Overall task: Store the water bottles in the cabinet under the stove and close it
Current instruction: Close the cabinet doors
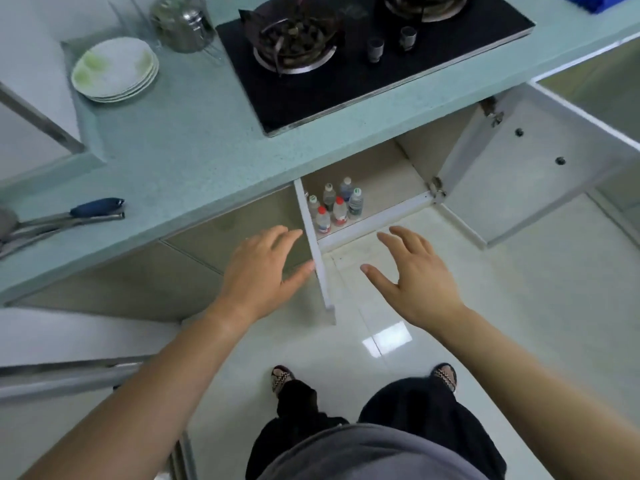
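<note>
Water bottles [335, 206] between open doors [313, 251]; plates [116, 69] above.

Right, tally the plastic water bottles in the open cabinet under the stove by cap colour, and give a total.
Red-capped clear plastic water bottles: 2
Pale-capped clear plastic water bottles: 4
Total: 6

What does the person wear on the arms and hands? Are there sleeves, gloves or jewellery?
Nothing is worn on them. The left hand and right hand have no gloves, rings or watch. The left forearm and right forearm show no sleeve. A grey top appears below.
</note>
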